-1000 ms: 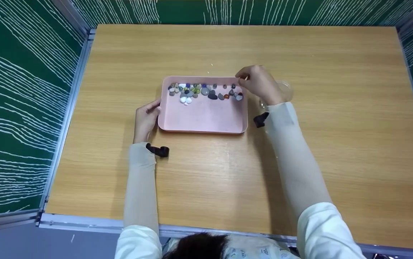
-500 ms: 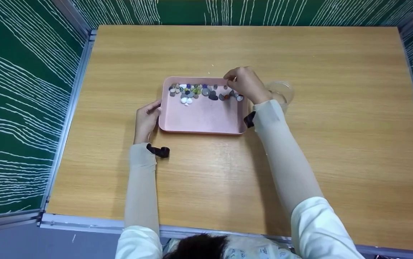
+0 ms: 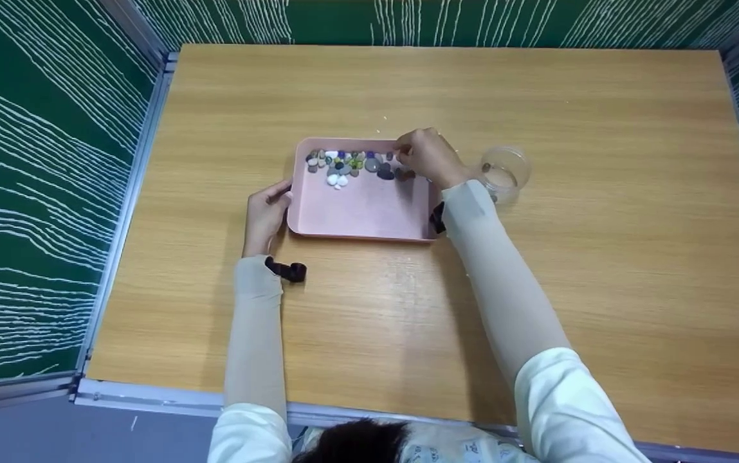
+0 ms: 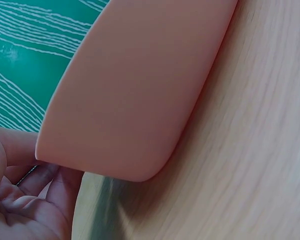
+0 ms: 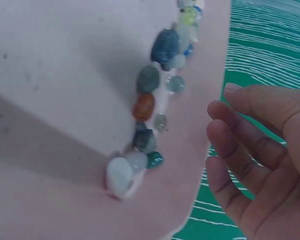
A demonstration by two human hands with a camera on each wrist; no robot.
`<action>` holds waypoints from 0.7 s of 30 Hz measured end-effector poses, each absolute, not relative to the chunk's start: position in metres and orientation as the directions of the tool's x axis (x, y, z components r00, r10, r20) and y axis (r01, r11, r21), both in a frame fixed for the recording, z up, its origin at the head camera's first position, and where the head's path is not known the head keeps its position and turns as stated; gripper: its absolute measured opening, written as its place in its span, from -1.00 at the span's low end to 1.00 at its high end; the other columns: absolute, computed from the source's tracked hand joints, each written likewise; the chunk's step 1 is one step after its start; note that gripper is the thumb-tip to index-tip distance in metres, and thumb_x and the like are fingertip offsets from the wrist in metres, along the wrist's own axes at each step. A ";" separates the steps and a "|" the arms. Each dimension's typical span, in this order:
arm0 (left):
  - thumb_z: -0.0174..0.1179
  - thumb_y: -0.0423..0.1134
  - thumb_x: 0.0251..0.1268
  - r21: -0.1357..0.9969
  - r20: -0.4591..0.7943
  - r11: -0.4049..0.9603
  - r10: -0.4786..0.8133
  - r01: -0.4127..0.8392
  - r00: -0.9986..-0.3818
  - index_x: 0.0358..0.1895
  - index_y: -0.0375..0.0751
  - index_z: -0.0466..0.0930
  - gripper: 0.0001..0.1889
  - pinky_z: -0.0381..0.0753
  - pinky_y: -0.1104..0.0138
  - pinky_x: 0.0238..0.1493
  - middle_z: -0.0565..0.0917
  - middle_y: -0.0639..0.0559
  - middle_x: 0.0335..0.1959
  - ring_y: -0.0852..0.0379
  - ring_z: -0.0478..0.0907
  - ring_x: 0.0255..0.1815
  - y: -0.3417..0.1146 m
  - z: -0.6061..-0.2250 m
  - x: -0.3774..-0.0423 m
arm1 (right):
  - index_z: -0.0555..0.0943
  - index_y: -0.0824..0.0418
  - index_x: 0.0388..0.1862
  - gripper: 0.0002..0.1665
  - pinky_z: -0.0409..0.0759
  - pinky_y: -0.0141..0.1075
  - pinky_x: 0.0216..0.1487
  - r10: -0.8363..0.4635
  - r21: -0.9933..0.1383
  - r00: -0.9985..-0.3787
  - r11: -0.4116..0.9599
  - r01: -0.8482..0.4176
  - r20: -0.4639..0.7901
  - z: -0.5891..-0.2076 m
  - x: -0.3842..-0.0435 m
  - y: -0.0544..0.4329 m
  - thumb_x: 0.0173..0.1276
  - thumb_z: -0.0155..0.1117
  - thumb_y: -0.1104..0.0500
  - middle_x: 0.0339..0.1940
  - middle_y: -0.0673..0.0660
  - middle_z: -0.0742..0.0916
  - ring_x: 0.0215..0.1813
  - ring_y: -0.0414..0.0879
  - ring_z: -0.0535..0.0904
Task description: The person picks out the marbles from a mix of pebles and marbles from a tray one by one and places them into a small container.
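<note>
A shallow pink tray (image 3: 363,212) lies on the table with many small polished stones (image 3: 356,162) bunched along its far side. White, green, blue, grey and orange ones show. My left hand (image 3: 265,215) holds the tray's left side; in the left wrist view the fingers of that hand (image 4: 30,195) meet the end of the pink wall at its rim. Over the far rim, toward the right, is my right hand (image 3: 430,154). In the right wrist view its loosely bent fingers are apart from the orange stone (image 5: 143,106), and nothing shows between them.
To the right of the tray, close to my right forearm, stands a clear round container (image 3: 516,173) with something small and dark in it. Tiny white specks lie beyond the tray. Green panels (image 3: 337,22) with white lines border the wooden table (image 3: 633,225).
My right hand has moved left along the tray's far rim, from its right corner. More of the clear container now shows. The left hand stays at the tray's left side.
</note>
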State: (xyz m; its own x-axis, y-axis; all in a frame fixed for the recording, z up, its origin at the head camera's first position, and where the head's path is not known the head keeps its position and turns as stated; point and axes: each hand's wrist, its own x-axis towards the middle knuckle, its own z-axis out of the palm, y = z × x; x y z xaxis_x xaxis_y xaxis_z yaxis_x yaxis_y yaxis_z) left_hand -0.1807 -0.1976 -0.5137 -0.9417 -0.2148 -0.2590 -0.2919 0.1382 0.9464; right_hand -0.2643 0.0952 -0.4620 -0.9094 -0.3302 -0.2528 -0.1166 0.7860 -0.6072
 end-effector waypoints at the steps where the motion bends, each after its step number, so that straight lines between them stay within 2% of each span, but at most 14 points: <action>1: 0.05 -0.50 0.29 0.947 -0.257 0.140 -0.216 -0.290 -0.942 0.16 -0.40 0.53 -0.64 0.46 0.34 0.30 0.54 -0.24 0.23 -0.01 0.45 0.30 -0.197 -0.514 -0.181 | 0.64 0.29 0.08 -0.66 0.63 -0.24 -0.19 -0.329 -0.605 -0.909 0.787 -0.116 -0.254 -0.464 -0.264 0.094 0.37 0.10 0.32 -0.05 0.24 0.73 -0.17 0.00 0.61; 13: 0.07 -0.50 0.30 0.951 -0.255 0.124 -0.213 -0.285 -0.943 0.15 -0.38 0.54 -0.64 0.45 0.34 0.32 0.54 -0.21 0.24 0.01 0.43 0.32 -0.197 -0.513 -0.183 | 0.66 0.31 0.02 -0.69 0.63 -0.09 0.11 -0.357 -0.553 -0.909 0.812 -0.188 -0.216 -0.474 -0.269 0.088 0.32 0.16 0.36 0.03 0.24 0.72 0.02 0.08 0.66; 18: 0.07 -0.49 0.30 0.942 -0.293 0.104 -0.214 -0.320 -0.932 0.18 -0.35 0.53 -0.63 0.44 0.36 0.32 0.51 -0.17 0.28 0.04 0.40 0.35 -0.198 -0.513 -0.182 | 0.69 0.23 0.01 -0.71 0.61 0.03 0.08 -0.360 -0.495 -0.909 0.841 -0.218 -0.211 -0.477 -0.270 0.085 0.35 0.16 0.29 0.04 0.19 0.73 0.05 0.08 0.65; 21: 0.07 -0.51 0.29 0.951 -0.261 0.114 -0.209 -0.289 -0.942 0.16 -0.40 0.52 -0.63 0.45 0.33 0.32 0.52 -0.22 0.26 0.00 0.42 0.34 -0.198 -0.514 -0.182 | 0.70 0.16 -0.03 -0.73 0.62 0.06 0.00 -0.356 -0.445 -0.907 0.865 -0.230 -0.223 -0.478 -0.270 0.082 0.37 0.16 0.24 0.02 0.16 0.74 0.01 0.06 0.66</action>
